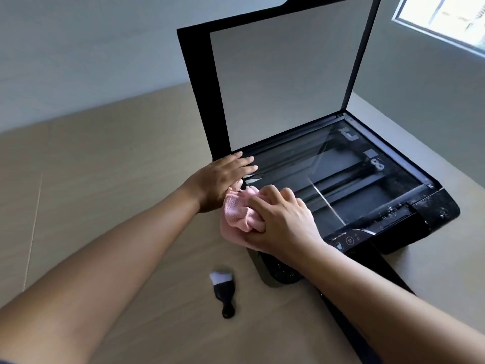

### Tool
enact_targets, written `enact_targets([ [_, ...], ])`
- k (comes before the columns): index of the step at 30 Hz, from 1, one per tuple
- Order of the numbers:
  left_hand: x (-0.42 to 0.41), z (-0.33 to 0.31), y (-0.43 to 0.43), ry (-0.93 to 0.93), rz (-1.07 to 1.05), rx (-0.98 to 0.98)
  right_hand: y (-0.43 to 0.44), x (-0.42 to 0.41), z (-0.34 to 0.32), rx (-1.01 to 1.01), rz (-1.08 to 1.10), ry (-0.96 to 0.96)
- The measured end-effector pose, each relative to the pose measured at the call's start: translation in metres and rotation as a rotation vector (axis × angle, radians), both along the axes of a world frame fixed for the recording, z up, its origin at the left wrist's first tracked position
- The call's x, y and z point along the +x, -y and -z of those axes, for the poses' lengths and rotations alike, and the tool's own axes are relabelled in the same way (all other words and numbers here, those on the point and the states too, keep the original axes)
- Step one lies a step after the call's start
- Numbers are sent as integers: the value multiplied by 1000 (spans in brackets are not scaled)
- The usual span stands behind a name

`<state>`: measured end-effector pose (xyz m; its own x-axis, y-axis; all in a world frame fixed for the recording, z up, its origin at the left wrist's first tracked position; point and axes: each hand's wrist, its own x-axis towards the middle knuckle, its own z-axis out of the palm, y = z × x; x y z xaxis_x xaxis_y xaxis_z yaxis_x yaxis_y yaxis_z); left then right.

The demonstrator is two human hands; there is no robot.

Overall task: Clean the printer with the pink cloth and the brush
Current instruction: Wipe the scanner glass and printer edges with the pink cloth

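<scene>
A black printer (435,206) stands on the table with its scanner lid (283,74) raised upright and the glass bed (349,174) exposed. My right hand (283,219) is closed on a crumpled pink cloth (236,211) at the near-left corner of the glass. My left hand (223,177) lies flat, fingers together, on the printer's left edge by the lid hinge, holding nothing. A small brush (224,292) with a black handle and white bristles lies on the table in front of the printer, between my forearms.
The tan table (105,179) stretches wide to the left and front. A grey wall rises behind, with a bright window (446,17) at the top right. Dust specks cover the printer's front right panel (393,211).
</scene>
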<state>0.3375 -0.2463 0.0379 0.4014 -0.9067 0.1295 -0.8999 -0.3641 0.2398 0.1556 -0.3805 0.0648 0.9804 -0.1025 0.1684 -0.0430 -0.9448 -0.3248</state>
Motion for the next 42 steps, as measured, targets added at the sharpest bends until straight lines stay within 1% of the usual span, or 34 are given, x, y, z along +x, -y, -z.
enact_targets([
  [3,-2,-1,-1,-10,8,-2,13,-11,8,-43,-2,41],
  [6,-2,0,-2,3,10,-9,9,0,6,-38,66,17],
  [8,-1,-1,-2,17,9,-19,0,2,6,-55,22,-13],
  [10,-3,-1,-2,25,6,-40,4,-7,5,-89,-27,2],
  [12,-4,0,-3,23,5,-51,10,-19,1,-93,41,23],
  [14,-5,1,-3,24,1,-58,1,-15,-5,-74,175,28],
  [16,-4,1,-3,24,-5,-49,-14,-3,-6,-87,212,54],
  [18,-7,0,-2,32,-21,-36,-15,-3,-1,-94,117,74],
  [20,-9,-1,-2,34,-37,-31,1,-14,4,-88,-13,67],
  [21,-10,-1,-2,35,-43,-28,9,-20,5,-96,-45,56],
  [23,-11,-2,-3,42,-58,-23,13,-17,6,-110,-9,69],
  [25,-12,-2,-3,44,-65,-3,4,-4,5,-69,78,100],
  [26,-11,-3,-3,48,-67,9,0,3,11,-59,80,102],
  [30,-13,-4,-3,49,-85,30,12,-9,28,38,-136,120],
  [31,-15,-4,-3,48,-96,30,16,-16,32,12,-132,126],
  [33,-19,-1,-4,47,-118,16,12,-16,31,-37,-39,143],
  [35,-19,1,-5,26,-141,5,-6,-1,22,7,98,131],
  [37,-16,-1,-2,21,-154,7,-15,17,19,12,151,111],
  [42,-19,-3,1,13,-155,40,1,-11,19,1,3,142],
])
